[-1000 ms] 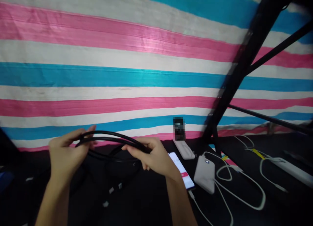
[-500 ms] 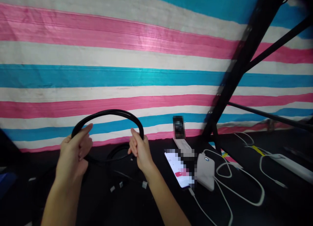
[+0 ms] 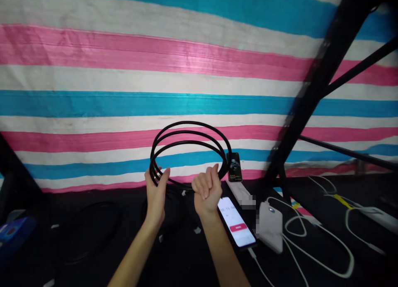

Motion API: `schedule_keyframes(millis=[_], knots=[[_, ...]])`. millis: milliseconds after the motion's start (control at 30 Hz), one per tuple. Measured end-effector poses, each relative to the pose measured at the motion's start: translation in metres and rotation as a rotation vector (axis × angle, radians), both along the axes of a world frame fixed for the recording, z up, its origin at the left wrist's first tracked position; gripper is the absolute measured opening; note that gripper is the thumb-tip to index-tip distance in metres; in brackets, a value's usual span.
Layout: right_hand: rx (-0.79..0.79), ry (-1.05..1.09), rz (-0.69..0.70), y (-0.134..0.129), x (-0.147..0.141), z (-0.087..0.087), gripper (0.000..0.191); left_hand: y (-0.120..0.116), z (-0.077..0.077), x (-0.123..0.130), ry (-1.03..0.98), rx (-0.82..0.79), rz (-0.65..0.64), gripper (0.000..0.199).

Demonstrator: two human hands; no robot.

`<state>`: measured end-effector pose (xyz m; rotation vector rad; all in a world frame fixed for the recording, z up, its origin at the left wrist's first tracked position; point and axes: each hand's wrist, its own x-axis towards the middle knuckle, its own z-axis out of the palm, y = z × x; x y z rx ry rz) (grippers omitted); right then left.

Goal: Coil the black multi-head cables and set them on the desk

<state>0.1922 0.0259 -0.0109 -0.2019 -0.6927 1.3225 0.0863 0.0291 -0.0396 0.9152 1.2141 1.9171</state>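
A coiled black cable [image 3: 188, 143] is held up in front of the striped sheet, its loops fanned apart at the top. My left hand [image 3: 157, 194] grips the left side of the coil, with the thumb pointing up. On the right side, my right hand [image 3: 207, 189] is closed round the cable, its fingers curled in. Beneath my hands, more dark cable and small pale tags [image 3: 197, 230] lie on the black surface; the details there are too dark to make out.
Right of my hands lie a lit phone [image 3: 238, 227], a white power bank [image 3: 270, 227] and white cords. A smaller phone [image 3: 234, 167] stands behind them. Another black cable coil [image 3: 116, 225] and a blue object [image 3: 15, 237] are at left. A black frame post [image 3: 311, 92] slants at right.
Both hands have moved right and closer together with the coil. Its loops, bunched before, are now spread apart. The view has shifted slightly.
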Motion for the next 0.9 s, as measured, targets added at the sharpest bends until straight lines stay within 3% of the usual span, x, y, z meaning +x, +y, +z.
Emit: schedule_keyframes(millis=[67,133,200,333,500,600,733,833,900], knots=[[0.014,0.027,-0.008,-0.001,-0.006,-0.002,0.062,-0.003,0.002,0.007,-0.155,-0.044,-0.168,0.052],[0.012,-0.018,0.037,0.0,-0.012,-0.005,0.06,-0.006,0.007,0.007,-0.31,-0.063,-0.408,0.039],[-0.005,-0.132,0.097,0.004,-0.016,-0.007,0.055,-0.007,0.013,-0.002,-0.409,-0.027,-0.497,0.036],[-0.049,-0.462,0.078,0.017,-0.008,-0.008,0.041,-0.003,0.019,-0.035,-0.363,0.041,-0.286,0.053],[-0.102,-0.671,-0.026,0.026,0.012,-0.011,0.029,0.002,0.019,-0.068,0.193,-0.11,-0.088,0.053],[-0.016,-0.899,-0.102,0.022,0.011,-0.011,0.036,-0.002,0.019,-0.066,0.389,-0.17,-0.042,0.05],[0.138,-1.147,-0.293,0.008,0.003,-0.006,0.008,-0.011,0.022,-0.05,0.643,-0.144,-0.019,0.047],[0.179,-1.165,-0.18,-0.002,0.004,0.004,0.016,-0.009,0.023,-0.049,0.796,-0.163,0.036,0.044],[0.179,-1.083,-0.179,-0.005,0.009,0.01,0.02,0.0,0.019,-0.054,0.751,-0.194,0.065,0.032]])
